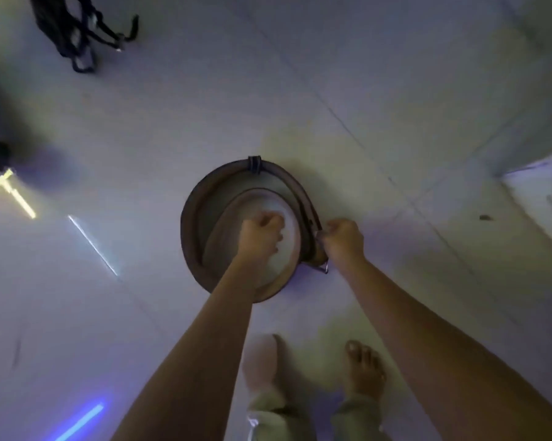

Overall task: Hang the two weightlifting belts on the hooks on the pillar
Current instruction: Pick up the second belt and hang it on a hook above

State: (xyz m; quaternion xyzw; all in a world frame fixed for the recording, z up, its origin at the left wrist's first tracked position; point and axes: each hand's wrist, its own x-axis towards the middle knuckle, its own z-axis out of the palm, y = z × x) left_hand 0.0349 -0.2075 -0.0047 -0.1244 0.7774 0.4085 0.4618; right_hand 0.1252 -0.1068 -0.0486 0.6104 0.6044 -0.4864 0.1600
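Two brown weightlifting belts lie coiled on the pale tiled floor, one inside the other. The outer belt (190,224) forms a wide ring with a dark loop at its far side. The inner belt (219,237) curls within it. My left hand (262,232) is closed over the inner belt's coil; what it grips is blurred. My right hand (343,238) is closed on the outer belt's metal buckle end (323,267) at the ring's right side. No hooks are visible.
A white pillar or wall base (529,128) rises at the right. A black tangle of straps (77,36) lies at the far left. My bare feet (365,370) stand just behind the belts. Light strips reflect off the floor at the left.
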